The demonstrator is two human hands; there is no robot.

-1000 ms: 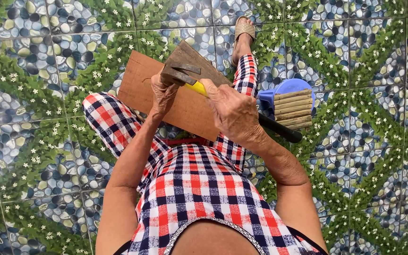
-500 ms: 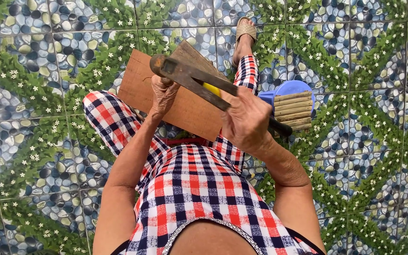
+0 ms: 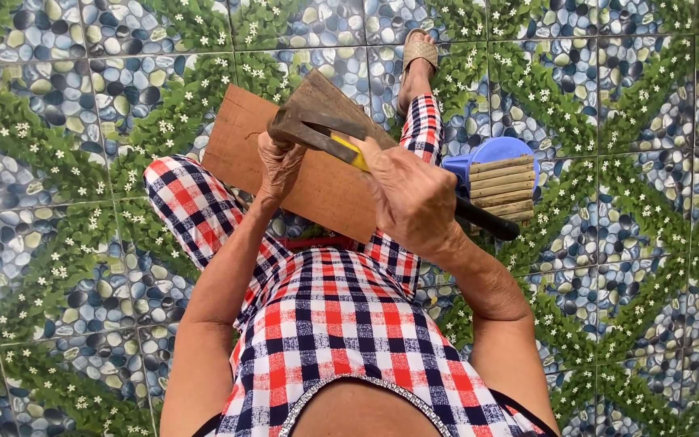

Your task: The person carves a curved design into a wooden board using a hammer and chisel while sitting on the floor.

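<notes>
2 hands [image 3: 414, 198] (hammer [image 3: 317, 129], board [image 3: 317, 182]).

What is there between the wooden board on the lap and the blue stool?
In the head view, the right hand gripping the yellow-and-black-handled hammer sits between the flat brown wooden board and the blue plastic stool.

I see one head view looking steeply down, close over my right hand [image 3: 414, 198] gripping the hammer [image 3: 341, 137], floor beyond

Hammer [image 3: 317, 129] over board [image 3: 317, 186] (on lap) — stool [image 3: 491, 154] right.
</notes>
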